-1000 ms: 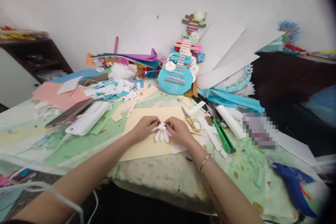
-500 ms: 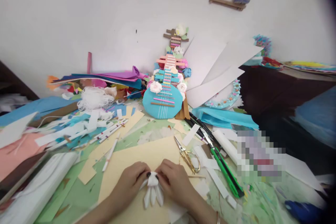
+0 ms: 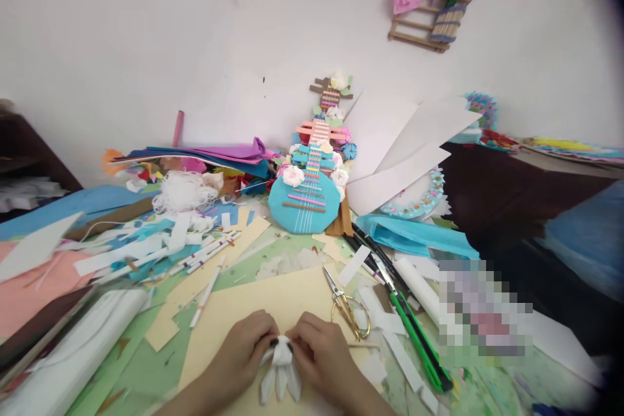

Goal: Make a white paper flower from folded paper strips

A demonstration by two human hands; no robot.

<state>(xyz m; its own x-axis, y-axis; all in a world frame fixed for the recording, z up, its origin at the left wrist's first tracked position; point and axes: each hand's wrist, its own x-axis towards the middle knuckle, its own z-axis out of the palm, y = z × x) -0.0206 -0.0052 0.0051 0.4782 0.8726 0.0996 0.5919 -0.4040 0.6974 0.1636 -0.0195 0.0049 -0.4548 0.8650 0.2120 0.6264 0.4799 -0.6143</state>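
Note:
A small white paper flower with long pointed petals is pinched between both hands, its petals hanging toward me. My left hand closes on its left side, thumb and fingers together. On the opposite side my right hand grips it the same way. Under the hands lies a cream paper sheet. Gold-handled scissors rest just beyond my right hand, partly on that sheet. Fingertips hide the upper edges of the flower.
A green utility knife and white paper strips lie at right. Paper scraps and a white power bank-like block are at left. A blue paper instrument decorated with flowers leans on the wall behind.
The camera view has moved closer and tilted upward, so the hands appear lower. Both hands keep hold of the white paper flower, with little finger movement.

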